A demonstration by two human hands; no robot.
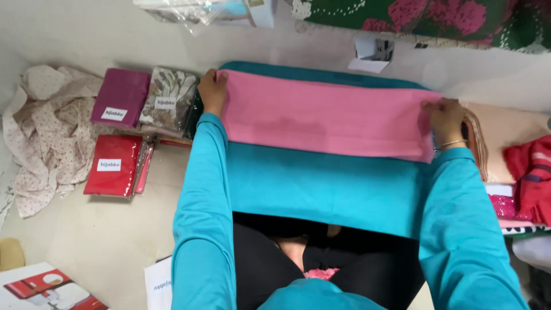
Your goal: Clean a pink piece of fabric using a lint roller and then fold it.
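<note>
Pink cloth (327, 115), folded into a long flat band, lies stretched crosswise over a teal cloth (321, 189) spread on the pale floor (103, 241); its surface is smooth, with a faint darker patch near the middle and layered edges showing at its right end. The left hand (212, 89) grips the band's left end, fingers curled closed over the fabric edge, and the right hand (445, 117), a thin bangle (452, 143) at the wrist, pinches the right end with fingers closed on the folded corner. The whole band thus runs between the two sets of fingers, its near edge lying just toward the person from them and its far edge level with the knuckles. Both arms wear teal sleeves much like the cloth beneath. Just outside the left fingers sit flat packets in clear wrap: a magenta one (120, 97), a floral one (169, 100) touching the teal cloth's edge, and a red one (113, 165) nearer the person. Beyond those a crumpled dotted cream fabric (43, 132) is heaped. Just outside the right fingers lies a peach stack of folded cloth (505, 132), with red fabric (531, 172) past it. A small white paper box (372, 55) rests beyond the band's far edge, apart from it. Nothing lies over the band between the hands.
</note>
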